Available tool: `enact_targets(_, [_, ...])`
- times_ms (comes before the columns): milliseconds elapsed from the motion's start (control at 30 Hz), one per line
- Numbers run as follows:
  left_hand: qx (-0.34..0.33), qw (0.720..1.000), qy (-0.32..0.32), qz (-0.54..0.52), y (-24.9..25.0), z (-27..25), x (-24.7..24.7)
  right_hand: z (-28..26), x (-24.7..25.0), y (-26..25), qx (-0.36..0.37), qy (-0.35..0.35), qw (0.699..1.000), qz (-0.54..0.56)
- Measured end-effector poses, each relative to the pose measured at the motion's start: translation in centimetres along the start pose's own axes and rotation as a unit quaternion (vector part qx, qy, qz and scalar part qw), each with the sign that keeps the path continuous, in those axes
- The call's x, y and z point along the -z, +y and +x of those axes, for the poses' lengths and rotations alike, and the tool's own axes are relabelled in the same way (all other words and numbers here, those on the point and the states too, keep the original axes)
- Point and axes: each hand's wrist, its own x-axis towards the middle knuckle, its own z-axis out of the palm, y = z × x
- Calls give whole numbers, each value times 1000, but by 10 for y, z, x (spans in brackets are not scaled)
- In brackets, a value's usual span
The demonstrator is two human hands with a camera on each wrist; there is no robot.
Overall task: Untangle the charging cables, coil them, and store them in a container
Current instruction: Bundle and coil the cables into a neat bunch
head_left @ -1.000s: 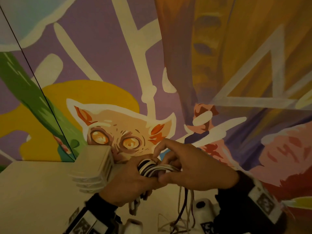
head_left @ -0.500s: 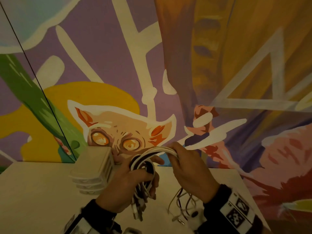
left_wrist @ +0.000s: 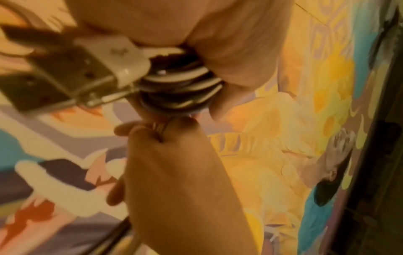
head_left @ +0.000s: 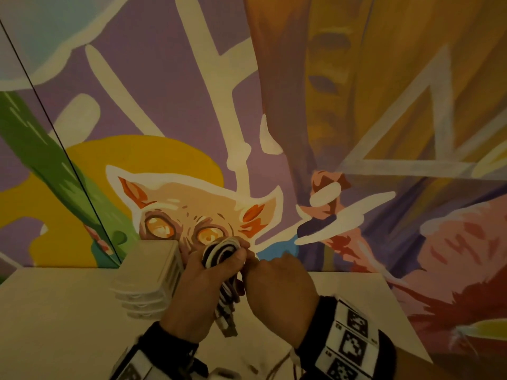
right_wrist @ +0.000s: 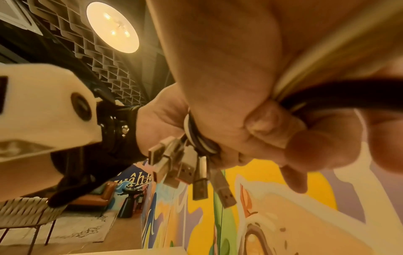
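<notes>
A bundle of black and white charging cables (head_left: 220,249) is coiled into a tight loop, held up over the white table (head_left: 60,311). My left hand (head_left: 203,286) grips the coil, fingers curled round it. Several USB plugs (head_left: 226,322) hang below that fist, also clear in the right wrist view as plugs (right_wrist: 189,170). My right hand (head_left: 277,292) presses against the coil from the right and pinches loose cable strands (left_wrist: 160,128) in its fist. The coil's stacked turns (left_wrist: 185,88) show in the left wrist view. A stack of white containers (head_left: 149,281) stands just left of my hands.
A painted mural wall (head_left: 356,133) rises right behind the table. A few thin loose cable ends (head_left: 277,366) trail on the table near my right wrist. The table's right edge (head_left: 406,319) runs diagonally close to my right arm.
The right hand has come down from arching a cable loop over the bundle and now sits tight against the left hand. The coil has drawn smaller and tighter.
</notes>
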Motion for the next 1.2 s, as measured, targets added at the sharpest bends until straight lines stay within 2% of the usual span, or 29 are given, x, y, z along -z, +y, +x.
enact_targets(100, [23,998,39,-51,-6,1,1,-9,-8,-2,-2,-52,998,20])
enact_targets(200, [13,991,40,-130,5,9,11,-12,-27,6,-12,-57,998,36])
enact_targets(267, [-3,984,38,-176,20,20,25,-16,-30,18,-15,-29,998,62])
enact_targets(367, [-22,983,44,-174,53,35,43,-13,-10,48,-30,3,996,78])
enact_targets(500, [-115,972,77,-191,90,47,64,-5,28,99,-57,56,997,-19])
enact_targets(533, [-130,970,84,-185,95,49,68,-6,34,108,-65,35,997,-33])
enact_targets(567, [-138,970,93,-176,97,50,73,-8,36,119,-70,-13,997,-36])
enact_targets(633, [-144,971,111,-153,97,51,84,-15,31,142,-92,-88,992,18])
enact_targets(667, [-147,971,120,-144,96,52,89,-20,25,155,-98,-105,989,47])
enact_targets(767, [-156,970,142,-120,96,52,94,-38,-3,189,-127,-184,974,40])
enact_targets(833, [-152,974,134,-101,97,52,87,-50,-24,203,-111,-243,962,52])
enact_targets(900, [-149,980,115,-61,97,52,67,-49,-27,197,-99,-269,953,97])
enact_targets(933, [-149,983,108,-28,95,51,53,-42,-22,185,-102,-259,950,138])
enact_targets(1000, [-138,986,87,23,88,49,22,-23,-6,151,-101,-164,949,249])
enact_targets(1033, [-121,990,70,32,83,48,6,-13,1,128,-93,-108,936,321])
enact_targets(1067, [-99,993,48,34,78,47,-7,-5,7,107,-72,-68,911,400])
enact_targets(1133, [-56,998,14,26,69,45,-27,9,6,61,-19,-49,872,486])
enact_targets(1200, [-35,999,10,0,67,46,-30,16,-7,26,5,-43,862,506])
